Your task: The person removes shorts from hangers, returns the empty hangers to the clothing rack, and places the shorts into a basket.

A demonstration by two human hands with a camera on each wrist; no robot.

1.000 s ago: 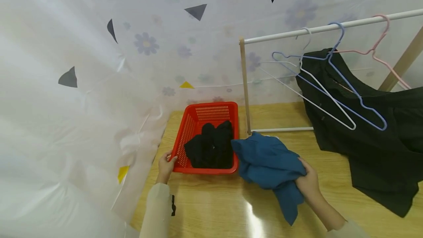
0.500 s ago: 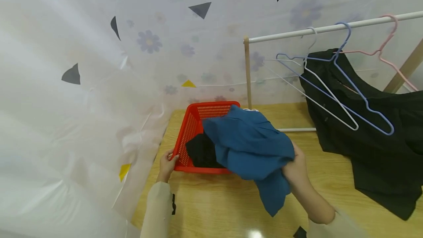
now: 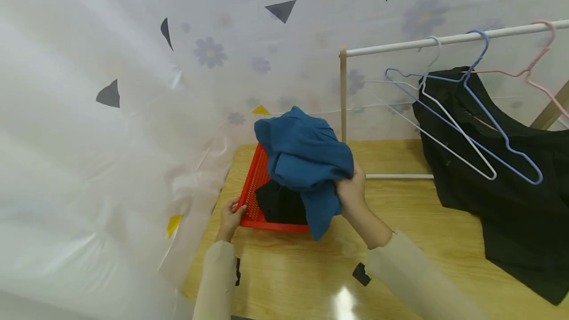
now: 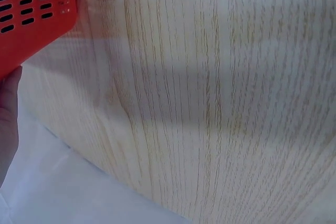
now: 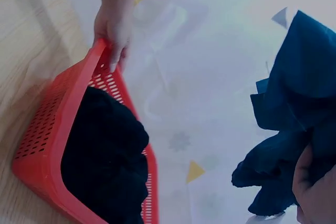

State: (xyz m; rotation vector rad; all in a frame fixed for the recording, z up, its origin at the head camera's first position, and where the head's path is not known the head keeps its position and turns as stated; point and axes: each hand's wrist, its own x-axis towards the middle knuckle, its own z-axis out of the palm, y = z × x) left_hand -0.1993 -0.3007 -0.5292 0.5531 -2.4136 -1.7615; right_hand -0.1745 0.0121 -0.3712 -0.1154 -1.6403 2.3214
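Observation:
My right hand (image 3: 352,189) grips a bunched blue garment (image 3: 306,149) and holds it above the red plastic basket (image 3: 254,181). In the right wrist view the blue cloth (image 5: 310,77) hangs apart from the basket, its folds loose around the fingers. My left hand (image 3: 231,216) pinches the basket's near left corner; the right wrist view shows that hand (image 5: 114,30) with fingers over the rim. Inside the basket lies dark, crumpled clothing (image 3: 280,204), partly hidden by the blue garment in the head view.
To the right stands a rack with a white rail (image 3: 400,46). A white hanger (image 3: 458,127), a blue hanger (image 3: 511,147) and a pink hanger (image 3: 531,70) hang from it. A black garment (image 3: 502,201) drapes below them. Plastic sheeting (image 3: 89,172) borders the wooden table (image 3: 293,270).
My right hand has carried the blue garment left and upward, from beside the basket to above it. My left hand keeps its hold on the basket corner.

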